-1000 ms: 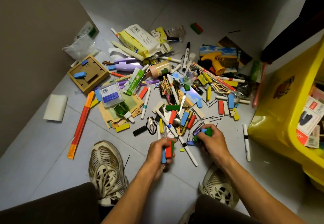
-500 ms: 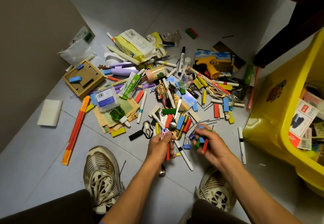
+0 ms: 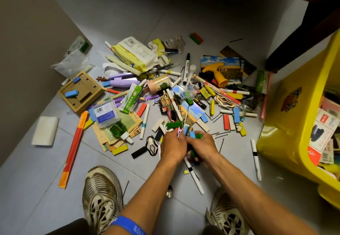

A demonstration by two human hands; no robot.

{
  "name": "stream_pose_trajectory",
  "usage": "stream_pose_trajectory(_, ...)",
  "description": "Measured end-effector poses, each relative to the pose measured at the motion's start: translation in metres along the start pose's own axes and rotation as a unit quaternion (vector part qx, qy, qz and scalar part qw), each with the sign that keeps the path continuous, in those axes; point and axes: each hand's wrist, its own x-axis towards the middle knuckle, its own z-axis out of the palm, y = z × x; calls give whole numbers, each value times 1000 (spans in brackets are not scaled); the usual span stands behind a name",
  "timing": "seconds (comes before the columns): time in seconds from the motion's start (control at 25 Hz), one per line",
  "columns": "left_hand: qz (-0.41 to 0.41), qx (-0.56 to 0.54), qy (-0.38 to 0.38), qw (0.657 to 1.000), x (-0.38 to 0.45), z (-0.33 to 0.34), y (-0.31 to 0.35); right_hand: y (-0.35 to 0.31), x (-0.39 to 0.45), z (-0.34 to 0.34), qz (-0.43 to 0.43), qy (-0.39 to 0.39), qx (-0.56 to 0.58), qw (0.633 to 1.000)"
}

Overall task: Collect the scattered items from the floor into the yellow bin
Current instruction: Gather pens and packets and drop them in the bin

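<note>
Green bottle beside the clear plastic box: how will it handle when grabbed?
The green bottle lies on its side on cardboard sheets, so its round body may roll when nudged. It looks liquid-filled, probably heavy for its size. Smooth glossy walls could slip; gripping near the white cap seems safer.

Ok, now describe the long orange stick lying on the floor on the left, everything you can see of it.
The long orange stick is a slim, straight, flat-sided bar, red-orange along most of its length with lighter orange sections at both ends and small white print near the far end. It looks like plastic or card packaging; which, I cannot tell. It lies flat on the grey tiled floor, running diagonally from beside the left shoe up towards the pile, its far end meeting a yellow block. Neither hand touches it.
</note>
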Motion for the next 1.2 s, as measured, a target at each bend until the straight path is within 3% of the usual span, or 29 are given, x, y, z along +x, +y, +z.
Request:
stream_pose_trajectory(0.16,-41,-105,-78,991,-5,-7,1,9,-9,-2,33,-33,98,994)
stream_pose_trajectory(0.28,-78,-196,-96,973,-14,-11,-3,11,-13,-10,45,-47,193,979)
stream_pose_trajectory(0.52,-19,-292,-123,948,-39,-34,0,-2,-38,-26,35,-155,318,935)
stream_pose_trajectory(0.68,37,-309,-132,941,-68,-58,28,-30,-72,-43,-2,-191,306,933)
stream_pose_trajectory(0.88,91,-301,-148,938,-117,-73,74,-63,-122,-81,-54,-143,253,955)
stream_pose_trajectory(1.08,144,-265,-190,935,-154,-54,143,-77,-174,-153,-103,-105,308,940)
stream_pose_trajectory(1.2,128,-226,-239,936,-172,-16,202,-76,-195,-213,-84,-31,362,928)
